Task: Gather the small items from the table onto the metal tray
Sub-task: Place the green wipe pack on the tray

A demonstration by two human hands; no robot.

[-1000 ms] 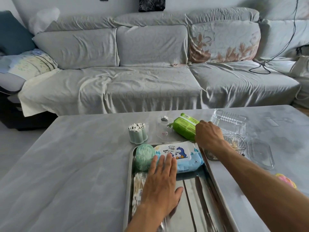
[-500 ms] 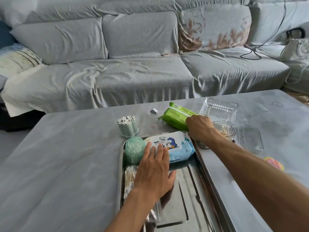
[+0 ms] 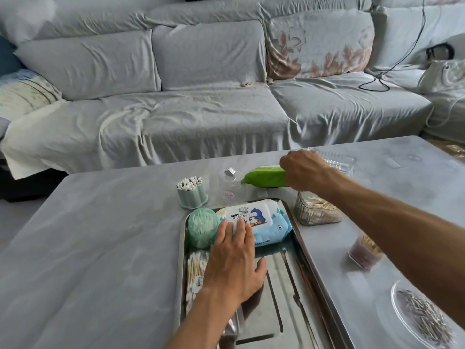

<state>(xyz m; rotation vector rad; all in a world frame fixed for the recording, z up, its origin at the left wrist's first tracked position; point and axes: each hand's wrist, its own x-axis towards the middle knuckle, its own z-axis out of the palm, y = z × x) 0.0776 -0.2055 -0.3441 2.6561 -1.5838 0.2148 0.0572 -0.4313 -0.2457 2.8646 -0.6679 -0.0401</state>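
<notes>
The metal tray (image 3: 309, 278) lies on the grey table (image 3: 100, 248) in front of me. In it are a blue baby-wipes pack (image 3: 261, 219), a green round cotton-swab tub (image 3: 202, 229) and a bag of cotton swabs (image 3: 195, 270). My left hand (image 3: 234, 263) rests flat in the tray, fingers spread, fingertips on the wipes pack. My right hand (image 3: 304, 170) is closed on one end of a green wipes pack (image 3: 264, 177), lifted just above the table behind the tray.
A mint swab holder (image 3: 191, 191) and a clear jar with a silver cap (image 3: 230, 182) stand behind the tray. To the right are clear containers of toothpicks (image 3: 317, 210), (image 3: 366, 251), a round lidded dish (image 3: 425, 321) and an empty clear box (image 3: 337, 159). A grey sofa (image 3: 201, 102) lies beyond.
My right hand has closed on the green wipes pack and raised it off the table. My left hand stays flat in the tray. The camera moved closer and lower.
</notes>
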